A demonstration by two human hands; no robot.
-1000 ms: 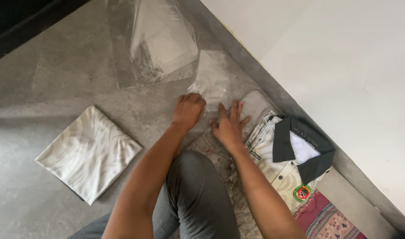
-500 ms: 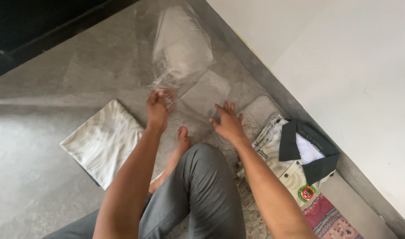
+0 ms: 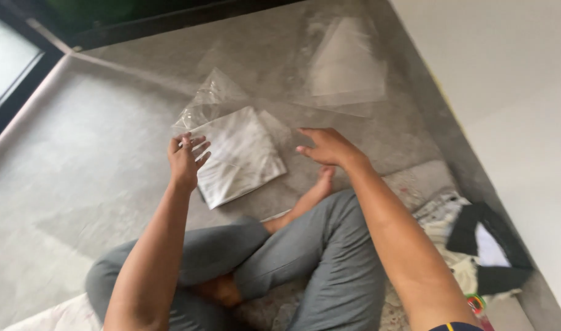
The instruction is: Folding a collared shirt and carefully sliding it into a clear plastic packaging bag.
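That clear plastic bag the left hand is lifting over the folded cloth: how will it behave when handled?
The clear plastic bag is probably floppy: it creases and sags above the left hand. Likely very light, since fingertips alone raise it. Its glossy film may slip over the folded white cloth.

The floor point(image 3: 96, 153) is smooth grey concrete, mottled and faintly glossy, with soft daylight spreading over it from the upper left. Along the top runs a dark frame point(image 3: 170, 21) of a door or window, with green showing beyond it; a pale glass pane point(image 3: 4, 61) sits at the far left edge. On the right a plain white wall point(image 3: 507, 92) rises, meeting the floor along a slanted grey skirting point(image 3: 439, 122). A patterned rug point(image 3: 409, 184) lies at the wall's foot.
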